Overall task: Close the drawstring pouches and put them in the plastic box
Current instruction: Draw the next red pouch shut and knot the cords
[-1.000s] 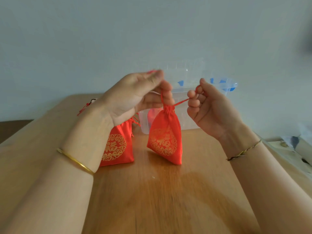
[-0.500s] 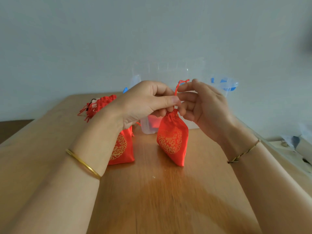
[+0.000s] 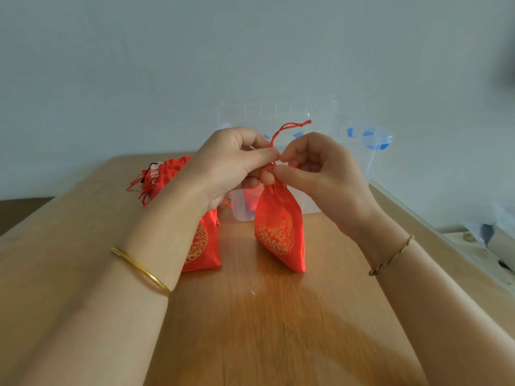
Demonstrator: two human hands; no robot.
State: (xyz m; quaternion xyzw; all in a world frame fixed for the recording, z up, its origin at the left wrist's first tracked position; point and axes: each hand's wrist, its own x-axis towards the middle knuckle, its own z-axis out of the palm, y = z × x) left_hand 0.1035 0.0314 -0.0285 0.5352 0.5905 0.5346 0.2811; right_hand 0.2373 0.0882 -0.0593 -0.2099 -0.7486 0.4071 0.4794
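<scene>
"Wooden worktop (image 3: 264, 330), pale wall behind. What's at the far left?"

"A heap of red pouches (image 3: 164, 176). Nearer, a standing pouch (image 3: 204, 246), partly hidden by the left wrist."

"And the hands?"

"The left hand (image 3: 231, 168) and right hand (image 3: 320, 168) meet, each pinching the drawstring (image 3: 287, 129) at the gathered neck of the held pouch (image 3: 278, 229), which hangs between them."

"The plastic box (image 3: 376, 139)?"

"Just behind them. It's clear, with something red showing inside."
</scene>
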